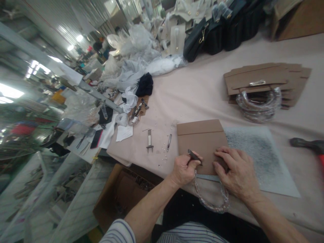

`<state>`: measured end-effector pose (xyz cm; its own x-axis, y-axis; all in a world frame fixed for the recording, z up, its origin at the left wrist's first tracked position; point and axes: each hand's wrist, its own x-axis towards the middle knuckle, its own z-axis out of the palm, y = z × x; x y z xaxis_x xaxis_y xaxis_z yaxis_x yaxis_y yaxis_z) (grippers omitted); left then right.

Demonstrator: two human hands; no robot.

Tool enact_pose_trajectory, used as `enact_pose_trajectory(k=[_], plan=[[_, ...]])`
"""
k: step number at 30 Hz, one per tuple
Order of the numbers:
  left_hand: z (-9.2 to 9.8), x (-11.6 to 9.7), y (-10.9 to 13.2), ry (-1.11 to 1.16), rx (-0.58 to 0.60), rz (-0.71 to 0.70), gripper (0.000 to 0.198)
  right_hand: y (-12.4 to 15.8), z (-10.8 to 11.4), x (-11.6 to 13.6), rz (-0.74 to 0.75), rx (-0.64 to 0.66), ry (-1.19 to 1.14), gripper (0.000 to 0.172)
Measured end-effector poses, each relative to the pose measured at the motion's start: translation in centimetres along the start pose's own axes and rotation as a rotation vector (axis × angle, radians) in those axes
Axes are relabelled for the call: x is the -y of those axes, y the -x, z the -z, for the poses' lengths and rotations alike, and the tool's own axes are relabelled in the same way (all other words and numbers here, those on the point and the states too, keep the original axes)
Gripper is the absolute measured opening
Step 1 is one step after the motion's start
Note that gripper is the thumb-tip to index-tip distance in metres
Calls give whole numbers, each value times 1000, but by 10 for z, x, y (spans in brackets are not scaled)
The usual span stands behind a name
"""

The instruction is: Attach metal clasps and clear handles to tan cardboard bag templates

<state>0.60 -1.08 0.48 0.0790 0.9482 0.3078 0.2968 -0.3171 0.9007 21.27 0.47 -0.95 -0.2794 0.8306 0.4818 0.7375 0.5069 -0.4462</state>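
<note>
My left hand (185,169) is closed around a short dark metal tool (192,154), perhaps a punch, whose lower end is hidden by my fingers. It rests at the lower left of a brown leather bag panel (199,140). On the lower right part of that panel lies my right hand (238,172), fingers spread and pressing on it. A bag handle (211,204) in clear plastic wrap loops down from the panel over the table edge. Under the panel is a pale cutting board (268,162) with dark marks.
Left of the panel lie a thin metal rod (169,142) and a pronged tool (149,140). Stacked brown panels with wrapped handles (260,104) sit at the back right. A hammer (306,143) is at the right edge. Black bags (215,37) stand behind; an open carton (121,192) is below.
</note>
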Motion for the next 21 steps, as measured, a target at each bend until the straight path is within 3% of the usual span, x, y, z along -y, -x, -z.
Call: enact_pose_trajectory(k=[15, 21], plan=[[-2, 4, -4, 42, 23, 36, 13, 1, -2, -2, 3, -6, -2, 19], [-2, 3, 2, -88, -12, -98, 14, 1, -1, -1, -4, 4, -6, 18]])
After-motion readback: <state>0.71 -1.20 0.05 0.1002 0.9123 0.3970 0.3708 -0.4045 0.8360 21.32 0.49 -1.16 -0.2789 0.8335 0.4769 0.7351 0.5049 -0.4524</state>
